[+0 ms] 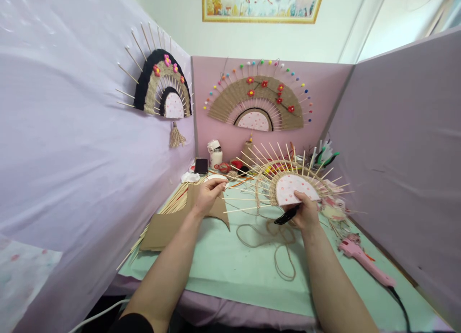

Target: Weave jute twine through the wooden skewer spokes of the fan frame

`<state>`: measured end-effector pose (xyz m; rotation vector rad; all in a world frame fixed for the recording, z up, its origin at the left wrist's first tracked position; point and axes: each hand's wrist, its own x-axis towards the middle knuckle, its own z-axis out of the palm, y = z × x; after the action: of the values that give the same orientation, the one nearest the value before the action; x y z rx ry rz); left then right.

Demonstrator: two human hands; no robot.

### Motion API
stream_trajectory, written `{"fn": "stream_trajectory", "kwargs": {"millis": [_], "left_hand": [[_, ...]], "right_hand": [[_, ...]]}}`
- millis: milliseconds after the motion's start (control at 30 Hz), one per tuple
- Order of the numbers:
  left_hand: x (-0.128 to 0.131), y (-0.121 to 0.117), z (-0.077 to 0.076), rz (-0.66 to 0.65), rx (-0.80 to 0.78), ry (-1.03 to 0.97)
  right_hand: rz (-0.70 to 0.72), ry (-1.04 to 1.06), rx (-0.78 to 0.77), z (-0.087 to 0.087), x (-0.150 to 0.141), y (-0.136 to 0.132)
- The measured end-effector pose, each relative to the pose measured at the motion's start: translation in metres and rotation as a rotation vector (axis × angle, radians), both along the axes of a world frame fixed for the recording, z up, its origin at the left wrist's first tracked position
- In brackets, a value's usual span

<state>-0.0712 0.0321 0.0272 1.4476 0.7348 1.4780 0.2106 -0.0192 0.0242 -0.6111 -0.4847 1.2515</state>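
Note:
My right hand (305, 212) is closed on the lower edge of a half-made fan (294, 185), a pink spotted half-disc with wooden sticks fanning out and jute cord woven round them. A black pen-like tool (286, 215) lies across that hand's fingers. My left hand (210, 194) is closed in a pinch on something thin that I cannot make out, above a brown cardboard piece (169, 226). Loose jute cord (273, 239) trails over the green mat (234, 265) between my arms.
A pink glue gun (363, 261) lies at the right with its black cable. A bundle of wooden sticks (173, 205) lies at the left. Two finished fans (163, 85) (257, 104) hang on purple partitions. A phone (200, 166), a white bottle (215, 154) and small craft bits stand at the back.

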Motion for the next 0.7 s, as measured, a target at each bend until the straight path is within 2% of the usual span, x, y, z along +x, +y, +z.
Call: {"fn": "stream_trajectory", "kwargs": {"millis": [133, 300, 400, 567, 700], "left_hand": [[0.013, -0.008, -0.003, -0.018, 0.029, 0.152], [0.03, -0.024, -0.001, -0.232, 0.129, 0.469], [0.031, -0.03, 0.001, -0.316, 0.114, 0.545], [0.026, -0.025, -0.002, -0.496, -0.156, 0.333], [0.025, -0.018, -0.007, -0.571, -0.19, 0.112]], "right_hand": [[0.071, 0.03, 0.004, 0.0, -0.006, 0.001], [0.086, 0.034, -0.003, -0.002, -0.017, -0.001], [0.127, -0.005, 0.017, -0.002, -0.021, -0.003], [0.136, -0.027, 0.034, -0.004, -0.02, -0.004], [0.151, -0.015, 0.036, -0.005, -0.018, -0.002]]}}
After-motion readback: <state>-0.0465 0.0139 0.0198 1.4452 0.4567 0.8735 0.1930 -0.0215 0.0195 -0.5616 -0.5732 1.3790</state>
